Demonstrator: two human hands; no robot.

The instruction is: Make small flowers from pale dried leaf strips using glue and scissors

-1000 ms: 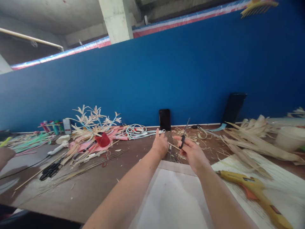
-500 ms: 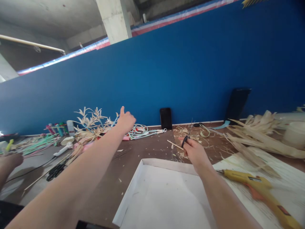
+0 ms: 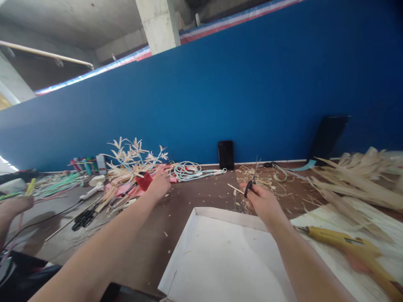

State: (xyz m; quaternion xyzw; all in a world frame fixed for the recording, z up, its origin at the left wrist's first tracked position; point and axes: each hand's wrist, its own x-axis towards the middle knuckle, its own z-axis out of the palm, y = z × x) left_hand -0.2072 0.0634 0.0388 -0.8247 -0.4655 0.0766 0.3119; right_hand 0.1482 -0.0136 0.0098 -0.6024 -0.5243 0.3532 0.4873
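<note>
My right hand (image 3: 262,200) is closed round the black handles of a pair of scissors (image 3: 249,187), whose blades point up and away over scattered husk scraps (image 3: 262,177). A thin stick (image 3: 235,188) juts out to the left beside the handles; I cannot tell whether the hand holds it. My left hand (image 3: 160,183) reaches low among materials at the back of the table. It is right of a red piece (image 3: 144,181) and in front of flowers made of pale husk strips (image 3: 137,151) on light-blue stems. The left fingers are mostly hidden and blurred.
A white box tray (image 3: 229,256) lies in front of me. On the right are a yellow glue gun (image 3: 343,240) and dried husks (image 3: 359,180). A phone (image 3: 226,154) leans on the blue partition (image 3: 220,96). Black-handled scissors (image 3: 83,220) lie left, near another person's hand (image 3: 15,205).
My left hand has come down from a raised pose with one finger extended to the materials, and the red piece now shows. My right hand keeps the scissors. The view has shifted slightly left.
</note>
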